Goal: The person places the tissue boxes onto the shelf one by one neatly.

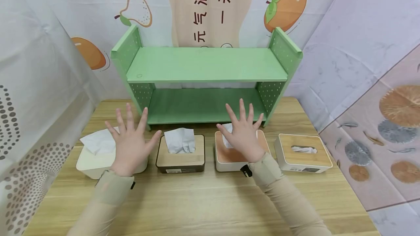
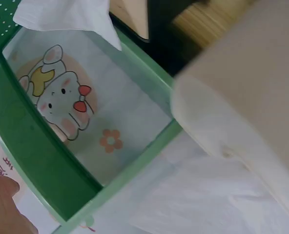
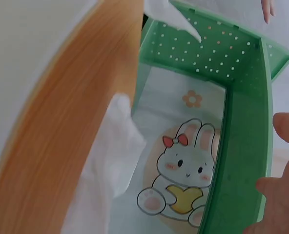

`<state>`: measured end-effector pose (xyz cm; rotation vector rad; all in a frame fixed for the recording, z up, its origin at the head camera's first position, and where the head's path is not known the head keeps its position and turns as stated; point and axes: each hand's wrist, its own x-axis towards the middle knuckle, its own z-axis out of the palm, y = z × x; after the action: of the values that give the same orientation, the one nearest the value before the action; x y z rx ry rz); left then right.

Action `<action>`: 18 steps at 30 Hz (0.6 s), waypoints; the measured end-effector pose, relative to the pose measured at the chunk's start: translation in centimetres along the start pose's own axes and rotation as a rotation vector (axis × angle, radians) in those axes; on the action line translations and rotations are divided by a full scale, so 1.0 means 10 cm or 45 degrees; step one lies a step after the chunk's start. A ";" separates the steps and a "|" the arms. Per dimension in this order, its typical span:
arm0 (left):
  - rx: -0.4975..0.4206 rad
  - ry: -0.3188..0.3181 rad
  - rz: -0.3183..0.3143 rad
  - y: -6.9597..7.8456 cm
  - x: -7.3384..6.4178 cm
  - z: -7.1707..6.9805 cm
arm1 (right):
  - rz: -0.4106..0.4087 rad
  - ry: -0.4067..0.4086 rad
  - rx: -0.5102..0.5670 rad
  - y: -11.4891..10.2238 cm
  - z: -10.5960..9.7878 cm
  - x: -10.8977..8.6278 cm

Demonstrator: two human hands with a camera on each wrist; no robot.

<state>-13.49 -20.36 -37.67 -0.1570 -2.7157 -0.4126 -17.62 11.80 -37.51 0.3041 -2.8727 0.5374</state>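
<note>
With fingers spread wide, my left hand point(image 1: 130, 148) is held over the right side of a cream tissue box point(image 1: 95, 161) that has a tissue sticking out. My right hand point(image 1: 244, 137), its fingers also splayed, overlaps a white tissue box with a brown wooden lid point(image 1: 226, 154) in the head view. Neither hand holds anything. Between them sits a dark tissue box with a pale wooden lid point(image 1: 167, 156) and a raised tissue. Right of my right hand lies a white tissue box with a bamboo lid point(image 1: 306, 156), its tissue low in the slot.
Behind the boxes stands a green two-tier shelf point(image 1: 206, 65) with perforated side panels. Everything rests on a wood-grain table point(image 1: 197, 203). Printed cloth point(image 1: 354, 65) hangs around the back and sides. A rabbit picture point(image 3: 186, 170) shows through the shelf in the right wrist view.
</note>
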 end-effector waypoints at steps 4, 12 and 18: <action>0.018 -0.013 -0.022 -0.09 -0.05 -0.05 | -0.031 0.016 0.027 -0.10 0.05 0.00; 0.045 -0.003 -0.060 -0.32 -0.19 -0.14 | -0.131 0.018 0.040 -0.38 0.14 0.00; 0.052 0.022 -0.081 -0.53 -0.35 -0.17 | -0.188 -0.017 0.051 -0.60 0.24 -0.01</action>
<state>-10.53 -26.12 -38.94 -0.0556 -2.7156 -0.3742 -16.49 5.45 -37.72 0.5234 -2.8253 0.5671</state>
